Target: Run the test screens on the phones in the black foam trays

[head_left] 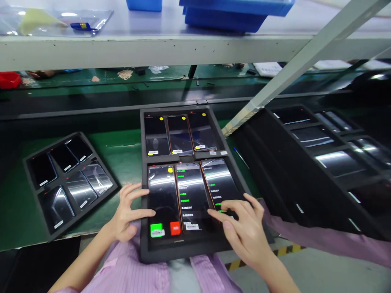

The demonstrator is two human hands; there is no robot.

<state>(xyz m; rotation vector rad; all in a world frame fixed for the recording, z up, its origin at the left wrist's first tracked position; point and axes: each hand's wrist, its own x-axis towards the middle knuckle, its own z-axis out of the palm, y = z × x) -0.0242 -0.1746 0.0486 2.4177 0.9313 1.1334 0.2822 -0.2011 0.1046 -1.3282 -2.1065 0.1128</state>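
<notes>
A black foam tray [180,254] in front of me carries two rows of three phones. In its near row, the left phone [163,193] shows a green and a red block, while the middle phone [191,191] and right phone [216,175] list green and white text. My left hand [126,211] is open, fingers spread, with fingertips over the left phone's left side. My right hand [244,224] is open over the right phone, its index finger extended to the middle phone's right edge. Yellow dots mark the far phones [180,134].
Another foam tray of phones [73,179] lies at the left on the green bench [122,146]. Stacked black trays [275,162] stand at the right. A slanted metal post [287,77] and a shelf [146,51] with blue bins [229,16] cross above; a pen [241,156] lies nearby.
</notes>
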